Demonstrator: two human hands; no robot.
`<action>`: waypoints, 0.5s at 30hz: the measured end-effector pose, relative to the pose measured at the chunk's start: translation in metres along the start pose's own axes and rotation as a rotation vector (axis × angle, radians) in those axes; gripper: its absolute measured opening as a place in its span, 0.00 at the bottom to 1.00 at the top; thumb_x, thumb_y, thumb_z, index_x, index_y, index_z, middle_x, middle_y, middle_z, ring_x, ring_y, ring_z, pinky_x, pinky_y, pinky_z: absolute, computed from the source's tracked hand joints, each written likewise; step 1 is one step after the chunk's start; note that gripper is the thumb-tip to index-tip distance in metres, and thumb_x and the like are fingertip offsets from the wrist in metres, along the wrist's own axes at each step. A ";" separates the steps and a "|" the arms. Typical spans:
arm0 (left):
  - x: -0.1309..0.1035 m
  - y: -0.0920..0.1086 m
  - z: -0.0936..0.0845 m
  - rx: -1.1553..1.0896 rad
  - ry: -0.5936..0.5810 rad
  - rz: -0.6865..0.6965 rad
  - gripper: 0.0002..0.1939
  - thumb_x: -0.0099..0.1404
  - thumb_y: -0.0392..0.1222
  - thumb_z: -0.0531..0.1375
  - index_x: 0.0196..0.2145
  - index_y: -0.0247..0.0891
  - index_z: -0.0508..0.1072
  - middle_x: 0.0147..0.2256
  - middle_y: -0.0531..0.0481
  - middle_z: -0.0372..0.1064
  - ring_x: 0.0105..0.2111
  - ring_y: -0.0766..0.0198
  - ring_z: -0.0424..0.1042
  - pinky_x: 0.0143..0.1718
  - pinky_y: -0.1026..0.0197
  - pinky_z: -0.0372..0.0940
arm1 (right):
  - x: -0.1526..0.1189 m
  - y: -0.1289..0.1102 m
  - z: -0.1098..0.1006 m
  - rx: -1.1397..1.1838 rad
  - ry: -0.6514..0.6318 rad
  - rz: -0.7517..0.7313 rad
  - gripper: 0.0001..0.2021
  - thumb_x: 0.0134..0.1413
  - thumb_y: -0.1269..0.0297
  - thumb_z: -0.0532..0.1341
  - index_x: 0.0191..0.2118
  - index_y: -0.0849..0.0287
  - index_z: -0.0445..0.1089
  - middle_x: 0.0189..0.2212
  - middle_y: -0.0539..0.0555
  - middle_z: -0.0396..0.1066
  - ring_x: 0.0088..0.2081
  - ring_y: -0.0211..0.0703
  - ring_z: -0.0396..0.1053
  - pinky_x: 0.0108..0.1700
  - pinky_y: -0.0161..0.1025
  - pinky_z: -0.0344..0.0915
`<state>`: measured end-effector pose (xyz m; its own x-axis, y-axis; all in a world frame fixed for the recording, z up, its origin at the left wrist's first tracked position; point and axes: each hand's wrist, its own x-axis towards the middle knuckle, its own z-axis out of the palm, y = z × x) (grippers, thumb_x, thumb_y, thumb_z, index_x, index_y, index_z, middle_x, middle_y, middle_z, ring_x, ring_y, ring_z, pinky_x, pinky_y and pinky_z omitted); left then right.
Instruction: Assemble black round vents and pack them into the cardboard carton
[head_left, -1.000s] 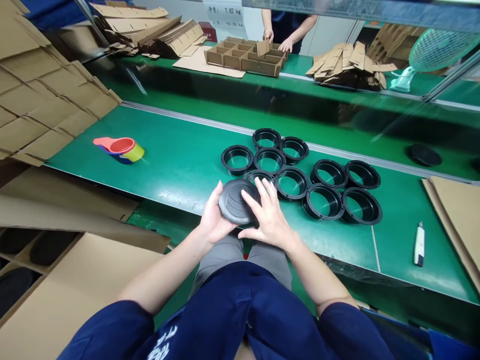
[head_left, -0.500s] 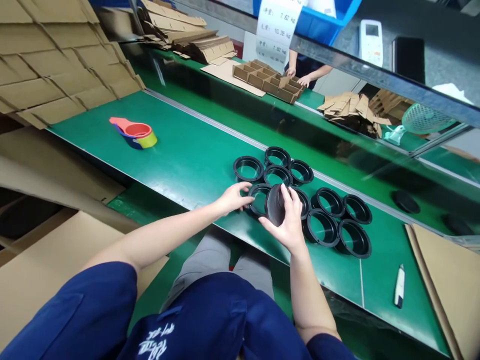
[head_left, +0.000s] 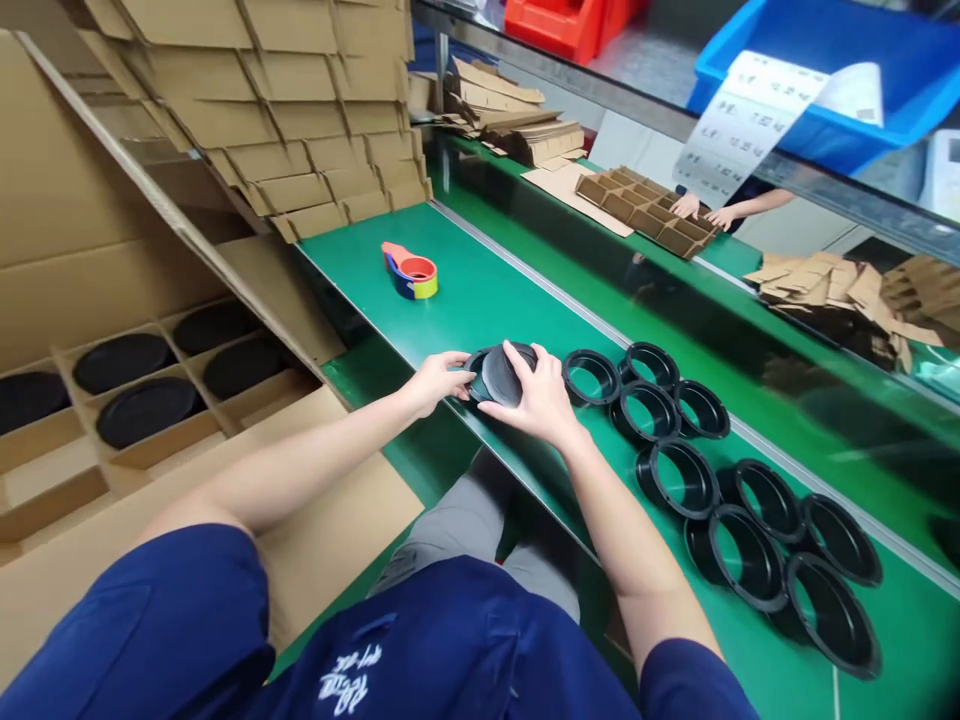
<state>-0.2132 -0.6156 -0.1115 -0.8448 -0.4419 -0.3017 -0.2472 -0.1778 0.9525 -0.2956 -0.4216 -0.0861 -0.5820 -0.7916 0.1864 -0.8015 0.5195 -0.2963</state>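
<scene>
My left hand is closed on the near side of a black plastic ring, thumb and fingers at its rim. My right hand grips a dark round cup-like part with a grey face, tilted and right against the ring. Whether the two are joined I cannot tell, as the fingers cover much of both. To the right of my hands, several black flanged rings stand in a cluster on the green table.
A tape dispenser lies on the table's far left part. An open carton with dividers at left holds several black round parts. Behind are stacked cardboard dividers, a blue bin on a shelf, and another person's hands at a divider grid.
The view has swung left, bringing the carton into sight. Both hands have carried a ring and the cup-like part leftward, away from the cluster of rings.
</scene>
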 end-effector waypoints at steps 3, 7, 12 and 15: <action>-0.005 -0.004 -0.013 -0.048 0.010 -0.026 0.22 0.59 0.36 0.66 0.51 0.32 0.72 0.51 0.36 0.73 0.28 0.66 0.75 0.30 0.60 0.74 | 0.029 -0.008 0.008 -0.101 -0.107 0.006 0.52 0.48 0.34 0.70 0.73 0.52 0.54 0.66 0.71 0.50 0.64 0.74 0.53 0.63 0.61 0.57; -0.017 -0.003 -0.042 -0.056 0.025 -0.058 0.24 0.56 0.39 0.70 0.50 0.35 0.73 0.55 0.35 0.70 0.37 0.59 0.78 0.34 0.60 0.75 | 0.038 -0.012 0.020 -0.172 -0.155 0.006 0.54 0.47 0.31 0.68 0.74 0.52 0.51 0.68 0.71 0.48 0.65 0.75 0.52 0.64 0.61 0.54; -0.045 0.002 -0.073 -0.025 0.017 -0.060 0.26 0.52 0.48 0.73 0.47 0.37 0.76 0.51 0.40 0.75 0.40 0.55 0.78 0.38 0.57 0.74 | 0.039 -0.015 0.023 -0.183 -0.252 -0.022 0.53 0.55 0.30 0.61 0.76 0.54 0.44 0.73 0.70 0.40 0.71 0.74 0.42 0.68 0.65 0.45; -0.059 0.003 -0.085 0.034 0.028 -0.062 0.29 0.49 0.54 0.73 0.46 0.38 0.77 0.48 0.41 0.76 0.41 0.54 0.78 0.39 0.55 0.73 | 0.043 -0.020 0.014 -0.137 -0.132 -0.076 0.41 0.70 0.37 0.45 0.77 0.59 0.37 0.75 0.64 0.33 0.75 0.64 0.31 0.71 0.65 0.37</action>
<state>-0.1234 -0.6646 -0.0944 -0.8137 -0.4557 -0.3608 -0.3149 -0.1760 0.9326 -0.3022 -0.4703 -0.0848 -0.5037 -0.8605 0.0765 -0.8586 0.4888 -0.1542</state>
